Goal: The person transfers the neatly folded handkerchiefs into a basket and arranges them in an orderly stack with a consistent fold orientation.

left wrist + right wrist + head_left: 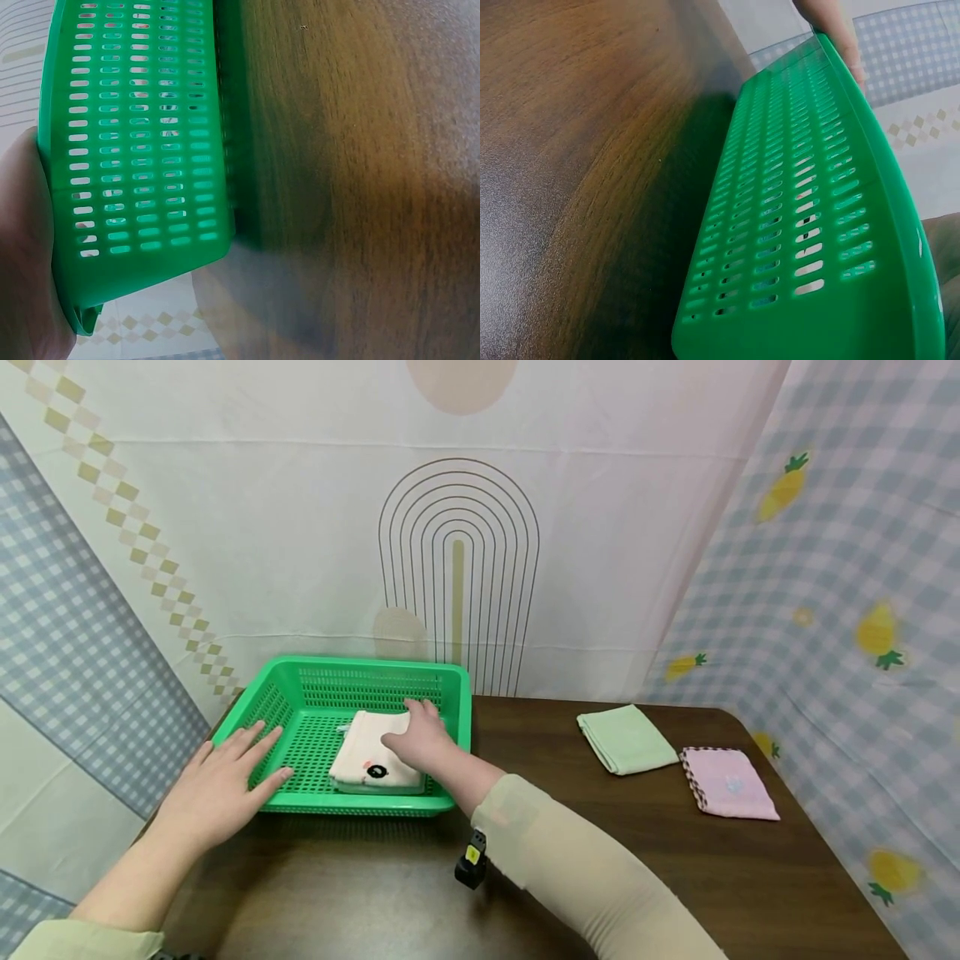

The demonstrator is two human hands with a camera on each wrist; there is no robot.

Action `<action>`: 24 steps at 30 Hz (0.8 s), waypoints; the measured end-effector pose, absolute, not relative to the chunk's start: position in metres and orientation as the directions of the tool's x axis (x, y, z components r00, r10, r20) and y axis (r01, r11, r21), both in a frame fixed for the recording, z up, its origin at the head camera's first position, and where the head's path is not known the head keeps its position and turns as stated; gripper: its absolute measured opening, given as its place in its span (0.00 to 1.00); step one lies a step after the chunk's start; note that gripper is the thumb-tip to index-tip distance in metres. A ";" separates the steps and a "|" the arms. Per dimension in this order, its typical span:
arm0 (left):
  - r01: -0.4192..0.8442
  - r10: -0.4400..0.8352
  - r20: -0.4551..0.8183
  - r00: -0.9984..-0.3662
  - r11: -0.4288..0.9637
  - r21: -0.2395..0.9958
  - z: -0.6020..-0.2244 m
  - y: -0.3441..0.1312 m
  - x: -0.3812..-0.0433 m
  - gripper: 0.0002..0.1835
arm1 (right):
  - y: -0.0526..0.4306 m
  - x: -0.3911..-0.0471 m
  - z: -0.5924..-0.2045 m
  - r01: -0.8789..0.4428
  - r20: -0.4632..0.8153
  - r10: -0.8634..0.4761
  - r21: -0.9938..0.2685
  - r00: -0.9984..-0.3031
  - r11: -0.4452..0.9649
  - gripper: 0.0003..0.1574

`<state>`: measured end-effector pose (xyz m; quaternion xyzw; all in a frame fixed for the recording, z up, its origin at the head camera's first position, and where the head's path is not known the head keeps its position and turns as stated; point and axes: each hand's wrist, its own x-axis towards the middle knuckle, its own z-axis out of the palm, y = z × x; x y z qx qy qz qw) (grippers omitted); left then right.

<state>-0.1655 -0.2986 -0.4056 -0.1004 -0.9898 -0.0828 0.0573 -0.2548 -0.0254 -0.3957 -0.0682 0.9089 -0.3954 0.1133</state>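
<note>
White towel (372, 745): folded, lying in green basket (352, 802), right of its middle; printed eye at near edge, loop pointing left. Long axis unclear, right part covered.
Basket: on table (352, 885), long axis left-right.
Left hand (217, 787): fingers spread, at basket's left rim.
Right hand (422, 739): over towel's right part; can't tell if pinching.

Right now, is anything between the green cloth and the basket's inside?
Only the raised right wall of the basket; nothing else shows on the tabletop before the green cloth. The right hand, on the white cloth inside, may crowd that side.
</note>
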 end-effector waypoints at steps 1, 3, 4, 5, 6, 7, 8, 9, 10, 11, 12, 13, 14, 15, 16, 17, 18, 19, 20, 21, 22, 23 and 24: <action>0.208 0.189 0.130 -0.973 0.966 0.152 -0.406 -0.299 -0.166 0.42 | -0.025 -0.254 -0.395 -0.038 -0.148 -0.215 -0.735 -0.965 0.677 0.46; 0.208 0.189 0.132 -0.973 0.966 0.153 -0.406 -0.299 -0.165 0.42 | -0.026 -0.254 -0.393 -0.050 -0.137 -0.218 -0.731 -0.966 0.681 0.46; 0.210 0.190 0.134 -0.973 0.965 0.156 -0.407 -0.299 -0.166 0.42 | -0.025 -0.253 -0.393 -0.058 -0.130 -0.220 -0.727 -0.967 0.684 0.46; 0.209 0.189 0.135 -0.973 0.965 0.158 -0.407 -0.299 -0.166 0.42 | -0.025 -0.253 -0.392 -0.068 -0.122 -0.224 -0.722 -0.967 0.688 0.46; 0.209 0.189 0.137 -0.972 0.965 0.159 -0.407 -0.300 -0.166 0.42 | -0.025 -0.252 -0.392 -0.080 -0.111 -0.227 -0.717 -0.967 0.692 0.46; 0.209 0.188 0.137 -0.972 0.965 0.160 -0.408 -0.300 -0.166 0.42 | -0.025 -0.251 -0.392 -0.091 -0.101 -0.231 -0.714 -0.968 0.695 0.46; 0.209 0.188 0.138 -0.972 0.964 0.162 -0.408 -0.300 -0.166 0.42 | -0.025 -0.250 -0.391 -0.103 -0.090 -0.234 -0.709 -0.968 0.697 0.46; 0.209 0.187 0.139 -0.972 0.964 0.164 -0.409 -0.301 -0.166 0.42 | -0.024 -0.249 -0.390 -0.113 -0.079 -0.237 -0.707 -0.968 0.698 0.45; 0.209 0.187 0.137 -0.973 0.964 0.166 -0.409 -0.301 -0.166 0.42 | -0.024 -0.249 -0.390 -0.124 -0.066 -0.239 -0.704 -0.969 0.699 0.45; 0.208 0.186 0.137 -0.973 0.964 0.167 -0.409 -0.301 -0.166 0.42 | -0.023 -0.248 -0.390 -0.136 -0.056 -0.243 -0.701 -0.968 0.700 0.45; 0.209 0.187 0.136 -0.973 0.964 0.167 -0.410 -0.301 -0.167 0.42 | -0.023 -0.247 -0.389 -0.146 -0.046 -0.248 -0.698 -0.968 0.701 0.44; 0.210 0.188 0.136 -0.973 0.963 0.168 -0.410 -0.302 -0.167 0.42 | -0.022 -0.246 -0.388 -0.158 -0.036 -0.253 -0.695 -0.967 0.701 0.44; 0.210 0.188 0.137 -0.973 0.963 0.168 -0.410 -0.302 -0.167 0.42 | -0.021 -0.246 -0.388 -0.168 -0.026 -0.256 -0.691 -0.966 0.703 0.44; 0.211 0.189 0.137 -0.972 0.963 0.169 -0.410 -0.302 -0.167 0.42 | -0.021 -0.245 -0.388 -0.177 -0.018 -0.259 -0.685 -0.966 0.706 0.44; 0.212 0.190 0.137 -0.972 0.962 0.170 -0.410 -0.302 -0.167 0.42 | -0.020 -0.244 -0.388 -0.186 -0.010 -0.263 -0.681 -0.965 0.708 0.44; 0.212 0.190 0.139 -0.972 0.962 0.170 -0.410 -0.302 -0.167 0.42 | -0.020 -0.244 -0.388 -0.195 -0.002 -0.267 -0.677 -0.964 0.709 0.44; 0.213 0.190 0.140 -0.972 0.962 0.171 -0.410 -0.302 -0.167 0.42 | -0.019 -0.243 -0.387 -0.203 0.007 -0.269 -0.677 -0.963 0.707 0.43; 0.214 0.191 0.140 -0.972 0.961 0.172 -0.410 -0.302 -0.166 0.42 | -0.018 -0.242 -0.387 -0.212 0.017 -0.272 -0.674 -0.962 0.707 0.43; 0.215 0.192 0.141 -0.971 0.961 0.172 -0.410 -0.302 -0.166 0.42 | -0.017 -0.241 -0.387 -0.219 0.026 -0.273 -0.672 -0.962 0.708 0.43; 0.215 0.192 0.140 -0.971 0.961 0.172 -0.409 -0.301 -0.166 0.42 | -0.016 -0.240 -0.387 -0.227 0.035 -0.275 -0.668 -0.961 0.709 0.43; 0.215 0.192 0.139 -0.971 0.961 0.172 -0.409 -0.301 -0.166 0.42 | -0.015 -0.239 -0.387 -0.238 0.045 -0.279 -0.664 -0.959 0.709 0.42; 0.215 0.192 0.138 -0.972 0.962 0.171 -0.409 -0.301 -0.166 0.42 | -0.014 -0.239 -0.387 -0.249 0.056 -0.283 -0.655 -0.958 0.713 0.42; 0.214 0.192 0.136 -0.972 0.962 0.171 -0.408 -0.301 -0.166 0.42 | -0.013 -0.238 -0.386 -0.261 0.067 -0.287 -0.647 -0.956 0.716 0.41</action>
